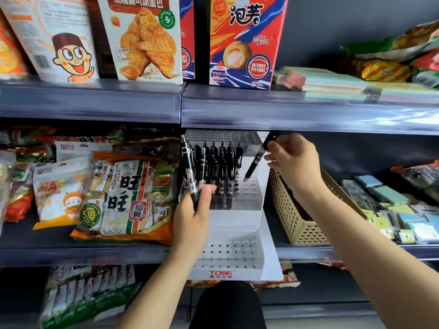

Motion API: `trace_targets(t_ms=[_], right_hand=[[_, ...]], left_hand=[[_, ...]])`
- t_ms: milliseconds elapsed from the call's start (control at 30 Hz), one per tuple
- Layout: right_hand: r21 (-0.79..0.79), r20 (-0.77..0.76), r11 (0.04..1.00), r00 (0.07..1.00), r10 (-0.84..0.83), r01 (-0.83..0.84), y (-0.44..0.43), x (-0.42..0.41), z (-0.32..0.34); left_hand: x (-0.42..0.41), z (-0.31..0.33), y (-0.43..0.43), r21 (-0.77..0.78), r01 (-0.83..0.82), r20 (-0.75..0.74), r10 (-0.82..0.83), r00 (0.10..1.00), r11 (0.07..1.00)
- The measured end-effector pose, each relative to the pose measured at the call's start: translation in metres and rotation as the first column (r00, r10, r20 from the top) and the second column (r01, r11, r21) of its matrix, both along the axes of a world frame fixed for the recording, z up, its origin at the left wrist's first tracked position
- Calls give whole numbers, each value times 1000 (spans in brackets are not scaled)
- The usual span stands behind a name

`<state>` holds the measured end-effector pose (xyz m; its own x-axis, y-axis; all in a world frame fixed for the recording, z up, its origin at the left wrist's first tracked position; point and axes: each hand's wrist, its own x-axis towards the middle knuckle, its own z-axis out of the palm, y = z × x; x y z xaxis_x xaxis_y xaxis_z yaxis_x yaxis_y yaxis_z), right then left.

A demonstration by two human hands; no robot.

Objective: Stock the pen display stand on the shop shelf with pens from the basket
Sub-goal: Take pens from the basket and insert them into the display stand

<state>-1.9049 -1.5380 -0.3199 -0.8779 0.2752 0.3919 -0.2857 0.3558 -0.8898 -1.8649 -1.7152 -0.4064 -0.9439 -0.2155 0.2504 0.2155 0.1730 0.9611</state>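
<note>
A clear tiered pen display stand (234,245) marked TOME stands on the middle shelf. Several black pens (222,167) stand upright in its middle tier. My left hand (193,217) grips a bundle of black pens (190,167) at the stand's left side. My right hand (293,160) pinches a single black pen (255,162), tilted with its tip just above the holes at the right of the middle tier. The beige perforated basket (294,219) sits right of the stand, partly hidden by my right forearm.
Snack bags (123,193) crowd the shelf left of the stand. Small stationery packs (389,210) lie right of the basket. The upper shelf edge (308,110) hangs low over the stand, with boxes (244,39) above it. A dark shape (228,305) is below.
</note>
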Motion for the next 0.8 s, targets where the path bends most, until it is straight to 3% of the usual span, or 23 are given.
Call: trace_targets(t_ms=[167, 467, 800], right_hand=[[168, -36, 985, 999, -39, 45, -9, -19, -1], [256, -7, 966, 1000, -25, 26, -19, -32, -18], [387, 139, 922, 990, -23, -32, -21, -36, -43]], left_hand=[[-2, -1, -6, -50, -6, -42, 4, 999, 999], [-5, -4, -14, -95, 22, -98, -31, 995, 995], [-5, -5, -18, -80, 79, -91, -86, 992, 994]])
